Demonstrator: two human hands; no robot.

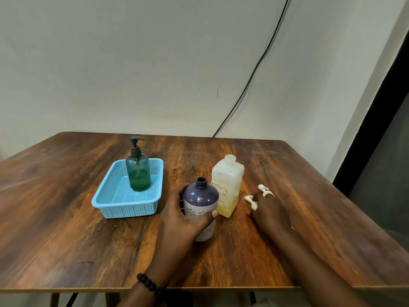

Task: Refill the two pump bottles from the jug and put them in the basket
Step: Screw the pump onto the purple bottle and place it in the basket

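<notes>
**Purple bottle uncapped in your left hand, pump head under your right**

Your right hand (269, 210) is blurring as it reaches over the white pump head (261, 194) lying on the table (66, 218), and it is covering most of that piece, so whether your fingers are gripping it or only touching it cannot be told. Your left hand (181, 220) is hiding the lower left side of the purple bottle (200, 203); its fingers and thumb are curling round the body and holding it upright near the table's front middle.

That bottle is showing a dark purple shoulder, a pale patterned lower half and an open neck. Just beside it on the right, the jug (226, 185) is standing uncapped, translucent, with yellow liquid low inside. The green pump bottle (138, 171) is standing upright in the blue basket (124, 204) to the left, pump fitted, roughly half full of green liquid.
</notes>
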